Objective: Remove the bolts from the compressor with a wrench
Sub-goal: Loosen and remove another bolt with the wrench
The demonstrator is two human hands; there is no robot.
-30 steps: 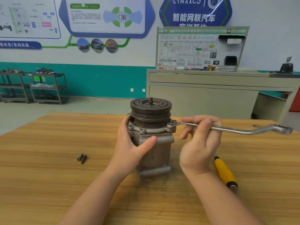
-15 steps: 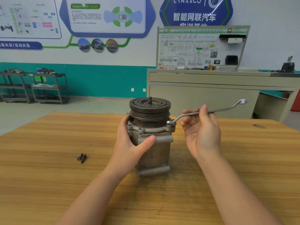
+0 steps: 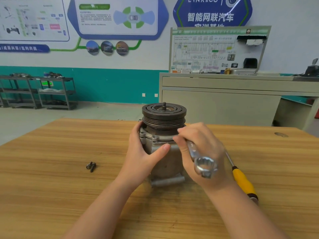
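Note:
The grey metal compressor (image 3: 164, 118) stands upright on the wooden table (image 3: 51, 169), its dark grooved pulley on top. My left hand (image 3: 145, 152) grips its left side, thumb across the front of the body. My right hand (image 3: 203, 152) holds the silver ring wrench (image 3: 205, 165) at the flange's right front corner. The wrench's free ring end points toward me; its far end is hidden behind my fingers. One bolt head (image 3: 154, 137) shows on the flange's front. Two loose bolts (image 3: 91, 166) lie on the table to the left.
A yellow-handled screwdriver (image 3: 242, 181) lies on the table just right of my right hand. A beige cabinet (image 3: 224, 100) with a display board stands behind the table. Grey shelving carts (image 3: 38, 90) line the far left wall.
My right hand swung the wrench handle around the flange corner: from pointing right, then far right, to pointing toward me. My left hand kept its grip on the compressor.

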